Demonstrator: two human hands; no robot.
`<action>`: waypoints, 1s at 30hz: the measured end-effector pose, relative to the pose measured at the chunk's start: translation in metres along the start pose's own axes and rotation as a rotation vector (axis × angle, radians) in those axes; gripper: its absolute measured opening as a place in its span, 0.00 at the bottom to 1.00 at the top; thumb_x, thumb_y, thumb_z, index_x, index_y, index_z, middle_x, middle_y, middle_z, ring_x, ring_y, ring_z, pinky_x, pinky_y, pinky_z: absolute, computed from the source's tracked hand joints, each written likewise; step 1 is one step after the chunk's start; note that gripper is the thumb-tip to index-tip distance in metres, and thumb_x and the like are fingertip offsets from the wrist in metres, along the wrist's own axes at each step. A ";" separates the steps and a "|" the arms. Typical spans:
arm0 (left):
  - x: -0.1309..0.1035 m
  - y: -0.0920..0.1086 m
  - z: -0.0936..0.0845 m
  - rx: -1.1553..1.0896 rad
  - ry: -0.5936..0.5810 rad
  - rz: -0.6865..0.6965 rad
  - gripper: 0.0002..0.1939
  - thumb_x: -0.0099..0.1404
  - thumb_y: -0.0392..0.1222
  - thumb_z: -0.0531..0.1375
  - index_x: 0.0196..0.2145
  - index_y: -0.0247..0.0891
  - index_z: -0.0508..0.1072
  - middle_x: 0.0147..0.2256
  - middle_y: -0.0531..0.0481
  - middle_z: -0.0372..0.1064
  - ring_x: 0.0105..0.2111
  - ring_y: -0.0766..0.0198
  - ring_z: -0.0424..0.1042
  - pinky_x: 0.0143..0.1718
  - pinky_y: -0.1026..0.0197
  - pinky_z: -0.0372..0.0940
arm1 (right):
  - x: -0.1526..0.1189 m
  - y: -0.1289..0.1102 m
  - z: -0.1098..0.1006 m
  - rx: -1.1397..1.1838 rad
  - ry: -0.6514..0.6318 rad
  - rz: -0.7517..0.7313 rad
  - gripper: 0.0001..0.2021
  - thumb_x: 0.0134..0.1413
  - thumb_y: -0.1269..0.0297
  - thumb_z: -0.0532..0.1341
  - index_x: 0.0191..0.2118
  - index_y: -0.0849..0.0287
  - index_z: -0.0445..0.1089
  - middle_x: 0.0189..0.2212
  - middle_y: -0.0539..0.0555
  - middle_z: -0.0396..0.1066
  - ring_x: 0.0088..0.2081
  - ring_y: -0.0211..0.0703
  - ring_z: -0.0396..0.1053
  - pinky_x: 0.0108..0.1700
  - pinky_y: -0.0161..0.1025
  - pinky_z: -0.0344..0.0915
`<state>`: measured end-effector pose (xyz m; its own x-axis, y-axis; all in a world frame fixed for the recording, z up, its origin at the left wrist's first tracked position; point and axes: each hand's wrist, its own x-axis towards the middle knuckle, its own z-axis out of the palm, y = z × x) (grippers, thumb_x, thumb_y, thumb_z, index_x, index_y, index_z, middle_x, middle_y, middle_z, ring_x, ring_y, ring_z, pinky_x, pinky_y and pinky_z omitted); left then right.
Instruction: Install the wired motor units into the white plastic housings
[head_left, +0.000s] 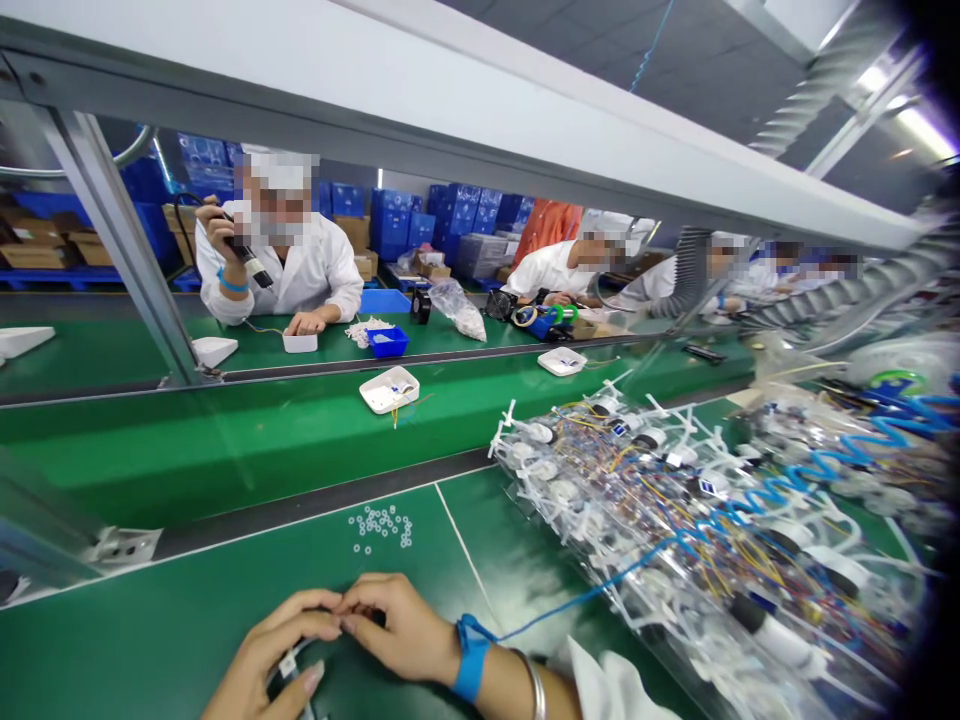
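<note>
Low in the head view, my left hand [274,660] is curled around a small white and dark part [289,665], mostly hidden by the fingers. My right hand [394,625] meets it from the right, its thumb and index finger pinched at the left fingertips; whatever lies between them is too small to make out. A blue strap [472,657] with a cord and a metal bracelet [537,690] circle the right wrist. Beyond both hands, several small white rings [382,524] lie scattered on the green table [187,620].
Bagged white parts with wires [667,500] cover the right side, crossed by a blue coiled cord [795,475]. White trays [389,390] sit on the green conveyor [285,440]. Opposite, a person [277,260] holds a dark tool. A metal post [124,240] stands left.
</note>
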<state>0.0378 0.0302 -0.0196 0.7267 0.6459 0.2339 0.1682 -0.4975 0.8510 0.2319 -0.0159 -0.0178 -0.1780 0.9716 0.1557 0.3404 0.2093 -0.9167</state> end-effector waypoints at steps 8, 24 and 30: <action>-0.003 0.007 0.004 -0.164 0.047 -0.093 0.13 0.61 0.50 0.56 0.39 0.43 0.74 0.49 0.42 0.67 0.48 0.56 0.69 0.49 0.58 0.64 | 0.000 0.002 -0.001 -0.061 -0.019 -0.027 0.10 0.49 0.74 0.55 0.33 0.61 0.73 0.26 0.51 0.67 0.28 0.35 0.64 0.32 0.30 0.60; -0.004 0.007 0.000 -0.214 -0.070 -0.031 0.13 0.63 0.49 0.55 0.43 0.44 0.72 0.52 0.42 0.64 0.50 0.55 0.68 0.51 0.54 0.62 | 0.000 0.003 -0.001 -0.138 -0.039 -0.038 0.08 0.50 0.75 0.52 0.26 0.60 0.64 0.23 0.49 0.62 0.28 0.35 0.62 0.33 0.30 0.59; -0.002 0.011 -0.001 -0.201 -0.046 -0.007 0.12 0.63 0.47 0.55 0.43 0.45 0.72 0.51 0.43 0.65 0.49 0.56 0.68 0.51 0.55 0.63 | -0.001 0.004 0.000 -0.133 -0.027 -0.068 0.08 0.51 0.75 0.52 0.28 0.61 0.66 0.24 0.49 0.63 0.29 0.35 0.63 0.33 0.30 0.59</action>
<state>0.0379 0.0241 -0.0105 0.7561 0.6200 0.2096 0.0409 -0.3645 0.9303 0.2337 -0.0162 -0.0214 -0.2289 0.9518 0.2042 0.4458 0.2890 -0.8472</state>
